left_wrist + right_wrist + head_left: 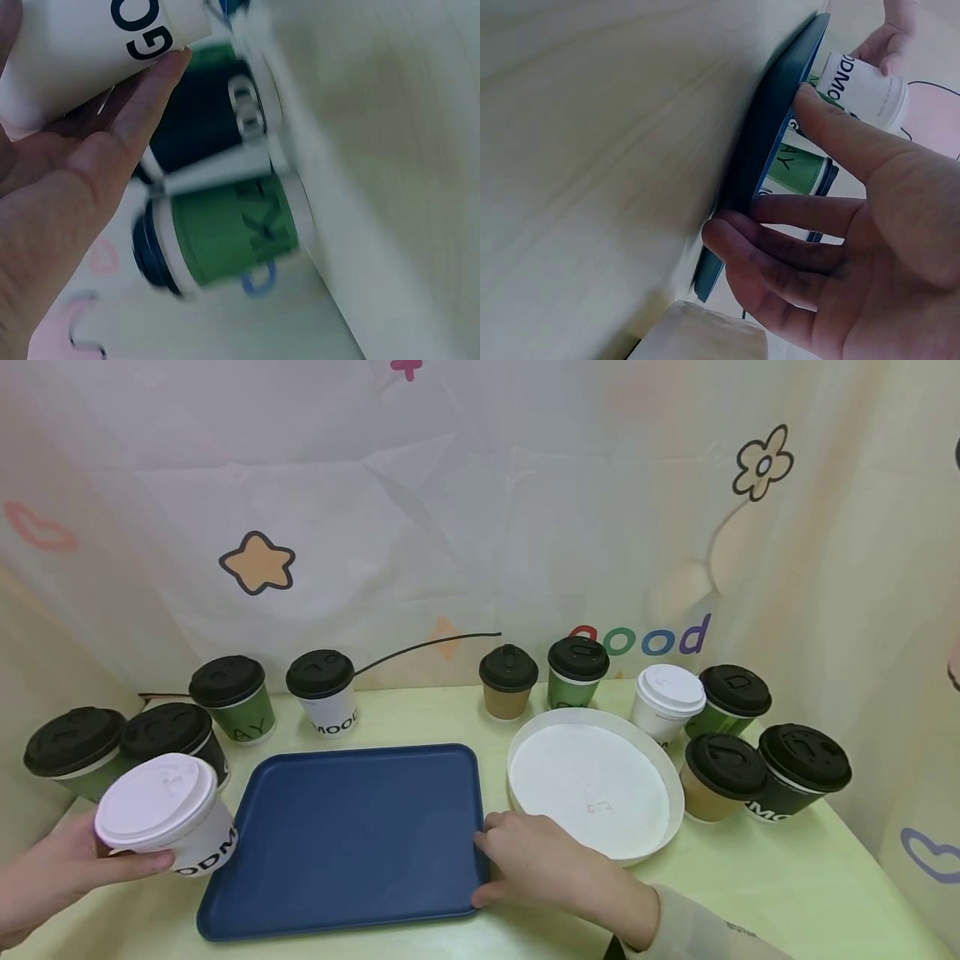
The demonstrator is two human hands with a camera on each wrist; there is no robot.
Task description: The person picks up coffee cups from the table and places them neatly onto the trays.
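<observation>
My left hand [71,872] grips a white paper cup [206,847] with a white lid, raised at the left end of the blue tray [352,843]. In the left wrist view, the thumb and fingers lie around that cup [75,60]. Over at the tray's right edge, my right hand [536,860] holds the rim. The right wrist view shows the thumb and curled fingers [735,240] against the edge of the tray [761,135]. Behind the held cup stand a green cup [82,785] and a black cup [217,756], both black-lidded.
A green cup [251,714] and a white cup [333,710] stand behind the tray. Right of it lies a round white shallow container [592,777]. Past that are several lidded cups, including a brown one [705,793] and a black one [780,793]. A curtain [480,527] hangs behind.
</observation>
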